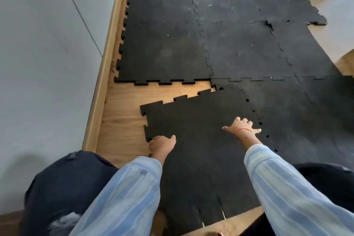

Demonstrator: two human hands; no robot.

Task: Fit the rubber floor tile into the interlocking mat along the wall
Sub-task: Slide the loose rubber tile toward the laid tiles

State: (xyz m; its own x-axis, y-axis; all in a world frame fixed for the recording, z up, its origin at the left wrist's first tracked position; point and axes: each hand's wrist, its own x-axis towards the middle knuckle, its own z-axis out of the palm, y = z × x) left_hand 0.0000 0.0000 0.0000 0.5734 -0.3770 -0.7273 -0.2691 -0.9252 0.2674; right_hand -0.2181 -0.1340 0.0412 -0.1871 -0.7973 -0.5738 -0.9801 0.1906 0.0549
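Head cam looking down at the floor: the loose rubber tile (197,140) is lying at a skew on the bare wood floor (118,134), not locked in. Its far right corner rides up onto the laid mat (249,48), and its right edge overlaps the mat tiles on that side, so you only see little notches along that line. The tabs on its far edge point toward the matching tabs on the mat's near edge, with a wedge of wood showing between them, wider toward the wall (38,63) and closing to nothing on the right. There's also a strip of open floor between the tile's left edge and the wooden baseboard (101,90). Left hand (162,144) is curled over the tile's left edge near the toothed corner, fingers wrapped under so it's gripping the rubber. Right hand (241,127) is flat on top near the right edge, fingers spread wide, pressing on the surface and not holding anything; a thin red thread (244,130) runs round that wrist. Both arms are in light blue striped sleeves (287,188), and the dark knees (63,184) sit either side of the tile's near end.
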